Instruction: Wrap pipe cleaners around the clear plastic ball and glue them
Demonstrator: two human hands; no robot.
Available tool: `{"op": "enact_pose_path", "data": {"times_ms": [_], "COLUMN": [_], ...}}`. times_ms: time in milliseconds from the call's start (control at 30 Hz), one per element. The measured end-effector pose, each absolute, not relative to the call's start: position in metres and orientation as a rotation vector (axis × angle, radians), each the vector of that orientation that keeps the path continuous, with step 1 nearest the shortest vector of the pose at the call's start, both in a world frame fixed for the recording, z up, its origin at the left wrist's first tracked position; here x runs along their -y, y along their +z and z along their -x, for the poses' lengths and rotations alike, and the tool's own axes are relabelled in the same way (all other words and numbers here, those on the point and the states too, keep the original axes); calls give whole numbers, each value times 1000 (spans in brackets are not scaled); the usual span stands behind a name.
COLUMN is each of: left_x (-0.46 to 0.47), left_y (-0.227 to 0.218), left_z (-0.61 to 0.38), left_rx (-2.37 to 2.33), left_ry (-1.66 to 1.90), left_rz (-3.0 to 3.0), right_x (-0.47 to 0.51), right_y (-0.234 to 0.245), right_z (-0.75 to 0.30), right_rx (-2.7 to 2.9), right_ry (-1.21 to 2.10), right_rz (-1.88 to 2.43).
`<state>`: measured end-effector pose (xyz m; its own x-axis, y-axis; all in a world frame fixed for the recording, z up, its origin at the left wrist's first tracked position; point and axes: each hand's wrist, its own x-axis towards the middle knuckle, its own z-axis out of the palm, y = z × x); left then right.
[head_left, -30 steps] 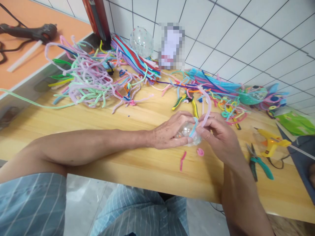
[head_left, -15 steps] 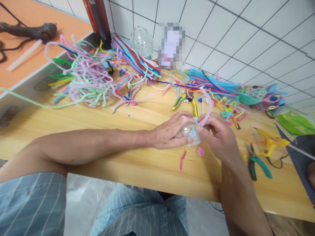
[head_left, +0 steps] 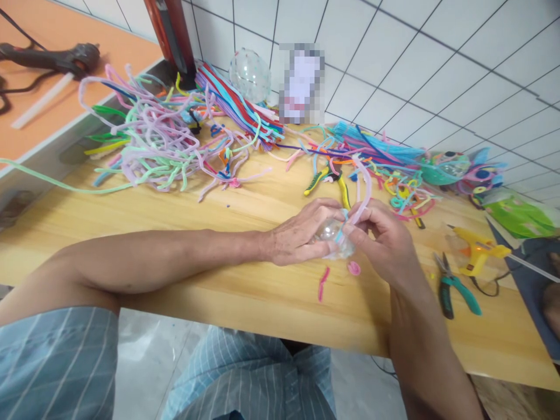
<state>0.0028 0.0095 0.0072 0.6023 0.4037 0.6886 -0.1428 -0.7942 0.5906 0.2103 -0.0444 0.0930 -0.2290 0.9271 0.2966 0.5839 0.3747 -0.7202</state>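
Note:
My left hand [head_left: 301, 236] is curled around a small clear plastic ball [head_left: 333, 238], holding it just above the wooden table [head_left: 184, 233]. My right hand [head_left: 382, 239] pinches a pale pink pipe cleaner [head_left: 366, 186] against the ball, beside a light blue pipe cleaner [head_left: 342, 224] that crosses the ball's top. The pink one arches up and away from my fingers. Two short pink pipe cleaner scraps [head_left: 324, 283] lie on the table right below my hands.
A big tangle of coloured pipe cleaners [head_left: 166, 140] covers the far left, more [head_left: 376, 154] lie at the far right. Yellow-handled pliers [head_left: 326, 178], teal pliers [head_left: 455, 286], a yellow glue gun [head_left: 479, 251], another clear ball [head_left: 250, 74] and a black glue gun [head_left: 52, 55] are around.
My hands have hardly moved; the right fingers have shifted slightly on the pink pipe cleaner at the ball. The view has drifted a little.

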Motion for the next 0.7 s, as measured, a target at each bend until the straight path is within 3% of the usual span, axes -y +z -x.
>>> {"op": "enact_pose_path", "data": {"times_ms": [700], "left_x": [-6], "left_y": [17], "left_z": [-1], "left_rx": [-318], "left_ry": [1146], "left_rz": [-2086], "right_x": [47], "right_y": [89], "right_z": [-211], "right_rx": [1857], "right_ry": [727], "right_rz": [1297]}}
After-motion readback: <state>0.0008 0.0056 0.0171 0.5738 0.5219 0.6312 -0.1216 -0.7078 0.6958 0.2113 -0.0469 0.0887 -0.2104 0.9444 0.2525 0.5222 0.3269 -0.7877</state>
